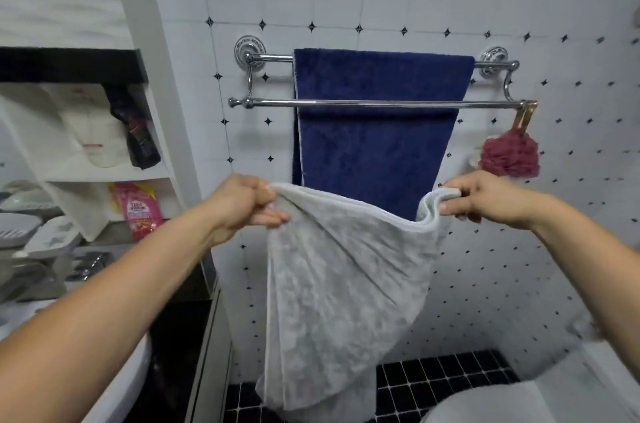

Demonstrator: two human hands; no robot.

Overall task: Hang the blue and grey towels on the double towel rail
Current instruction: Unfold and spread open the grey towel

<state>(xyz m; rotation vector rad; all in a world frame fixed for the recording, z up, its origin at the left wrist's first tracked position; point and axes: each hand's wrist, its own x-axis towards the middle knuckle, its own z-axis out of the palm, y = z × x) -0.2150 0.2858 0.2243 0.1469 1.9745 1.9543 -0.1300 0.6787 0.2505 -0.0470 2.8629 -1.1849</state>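
1. Double towel rail: two chrome bars fixed to the tiled wall, the rear bar higher and the front bar lower and nearer the viewer.
2. Blue towel: draped over the rear bar and hanging flat behind the front bar; this half of the task appears complete.
3. Grey towel: held below and in front of the rail, its top edge stretched between the two hands and sagging slightly in the middle, the body hanging in loose folds toward the black floor tiles.
4. Left hand: grip pressed together, pinching one upper corner of the grey towel.
5. Right hand: grip pinching the opposite upper corner, the fingers closed on the bunched hem.
6. Step in hand, as judged: raising the grey towel to the bare front bar. It is done well by keeping the top edge taut and level, passing it over the bar and centring it between the brackets, clear of the red bath pouf hung at the bar's right end.
7. Open shelf unit, at left: the upper compartment holds white and dark packets; the lower holds a pink pouch. Other contents are too blurred to identify.
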